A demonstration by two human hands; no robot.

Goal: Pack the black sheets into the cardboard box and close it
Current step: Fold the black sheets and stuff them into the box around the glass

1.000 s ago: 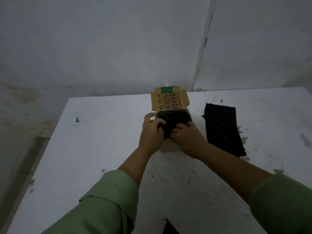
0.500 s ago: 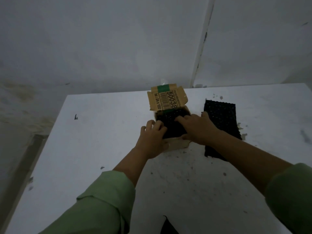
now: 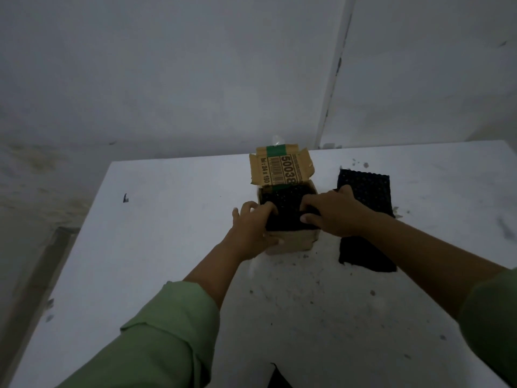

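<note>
Pressing down with both hands, we have a black sheet point(image 3: 288, 210) lying in the mouth of the cardboard box point(image 3: 291, 242), which stands on the white table point(image 3: 156, 219) near its far edge. Our left hand point(image 3: 251, 228) has its fingers curled over the sheet's left edge while the thumb lies against the box's front wall. Our right hand point(image 3: 333, 212) lies flat with fingers spread over the sheet's right part; neither hand is closed around anything that we can make out. This sheet is dark and covered with small bumps or dots, and its long axis seems to run away from us, toward the raised lid point(image 3: 279, 169). That lid stands open at the back, brown with a green band, a barcode and large printed digits. Just right of the box a second black sheet point(image 3: 366, 191) lies flat on the table, same dotted texture, long axis also running from near to far, partly hidden under our right forearm
</note>
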